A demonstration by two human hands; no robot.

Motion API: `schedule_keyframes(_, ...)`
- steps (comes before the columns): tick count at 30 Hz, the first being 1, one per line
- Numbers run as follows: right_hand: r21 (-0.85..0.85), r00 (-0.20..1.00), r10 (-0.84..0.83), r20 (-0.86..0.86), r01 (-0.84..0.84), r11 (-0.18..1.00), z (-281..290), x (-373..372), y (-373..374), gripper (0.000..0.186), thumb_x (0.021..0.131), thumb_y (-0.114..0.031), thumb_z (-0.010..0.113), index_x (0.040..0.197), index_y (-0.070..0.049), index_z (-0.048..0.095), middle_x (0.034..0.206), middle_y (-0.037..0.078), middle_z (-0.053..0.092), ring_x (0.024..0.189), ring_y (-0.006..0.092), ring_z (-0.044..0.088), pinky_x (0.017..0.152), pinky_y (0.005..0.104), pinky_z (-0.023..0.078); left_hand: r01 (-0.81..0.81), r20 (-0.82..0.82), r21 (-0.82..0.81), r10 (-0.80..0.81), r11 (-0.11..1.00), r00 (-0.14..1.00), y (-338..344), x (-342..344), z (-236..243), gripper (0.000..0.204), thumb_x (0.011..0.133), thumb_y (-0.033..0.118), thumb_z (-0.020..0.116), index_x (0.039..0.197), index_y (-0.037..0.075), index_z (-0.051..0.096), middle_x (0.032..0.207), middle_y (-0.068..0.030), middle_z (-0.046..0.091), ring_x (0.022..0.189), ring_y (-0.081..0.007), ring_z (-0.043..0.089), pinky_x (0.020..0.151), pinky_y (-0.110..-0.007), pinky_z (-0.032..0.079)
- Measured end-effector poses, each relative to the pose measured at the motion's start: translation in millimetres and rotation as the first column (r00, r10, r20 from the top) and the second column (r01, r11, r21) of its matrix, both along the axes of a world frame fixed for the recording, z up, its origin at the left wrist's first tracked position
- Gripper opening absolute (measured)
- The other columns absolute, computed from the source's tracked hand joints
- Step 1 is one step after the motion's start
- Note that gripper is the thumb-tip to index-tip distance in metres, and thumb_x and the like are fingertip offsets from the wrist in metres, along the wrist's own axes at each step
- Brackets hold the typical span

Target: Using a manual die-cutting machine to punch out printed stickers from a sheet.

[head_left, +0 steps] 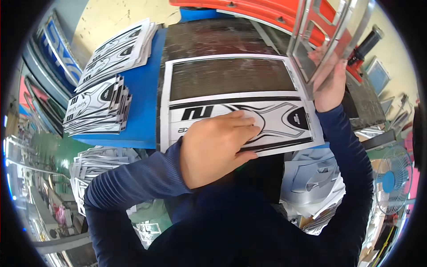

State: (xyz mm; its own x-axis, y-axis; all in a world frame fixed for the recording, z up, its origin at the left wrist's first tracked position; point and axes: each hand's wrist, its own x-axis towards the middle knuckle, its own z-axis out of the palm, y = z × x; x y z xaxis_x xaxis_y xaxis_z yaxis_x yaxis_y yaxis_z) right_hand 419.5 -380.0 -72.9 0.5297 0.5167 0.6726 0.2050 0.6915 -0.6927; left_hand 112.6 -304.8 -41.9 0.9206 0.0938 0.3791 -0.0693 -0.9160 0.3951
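Note:
My left hand [218, 144] lies over a white printed sheet [278, 120] with black and grey graphics, its fingers stretched out across the print. The sheet rests on a worn, dark board [213, 38]. A large rectangular opening in the sheet's far half shows the board beneath. At the right, my right hand [331, 89] is at the lower edge of a clear guard panel [307, 60] with metal bars, and seems to grip it. Its fingers show only partly through the panel, slightly blurred.
Stacks of printed pieces [95, 107] and larger printed sheets [118, 53] lie on a blue surface [144, 98] at the left. A red machine beam [249, 8] crosses the back, and a black handle [367, 44] juts out at right. Offcuts [311, 178] are piled below; a fan [391, 180] stands right.

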Motion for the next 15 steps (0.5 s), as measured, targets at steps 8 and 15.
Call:
schedule_keyframes(8,-0.058,0.997,-0.077,0.012,0.078,0.995,7.2,-8.3,-8.6,0.064,0.105,-0.052,0.031,0.125,0.003,0.057,0.109,0.012,0.065,0.102,0.0198,0.06,0.092,0.0328,0.047,-0.087,0.124,0.401,0.04,0.912,0.991,-33.4,-3.3,-10.7,0.031,0.076,0.009,0.077,0.104,-0.001,0.069,0.113,-0.0184,0.069,0.108,-0.0328,0.068,0.083,-0.037,0.059)
schedule_keyframes(15,-0.041,0.988,-0.116,0.102,0.12,0.992,0.4,-0.5,0.9,0.058,0.106,-0.046,0.032,0.113,0.003,0.063,0.104,0.01,0.067,0.099,0.0182,0.06,0.091,0.0322,0.046,-0.046,0.101,-0.143,0.06,0.989,0.993,-16.4,-14.9,10.4,0.023,0.078,-0.012,0.067,0.098,-0.001,0.068,0.11,-0.023,0.07,0.101,-0.0288,0.072,0.083,-0.03,0.058)
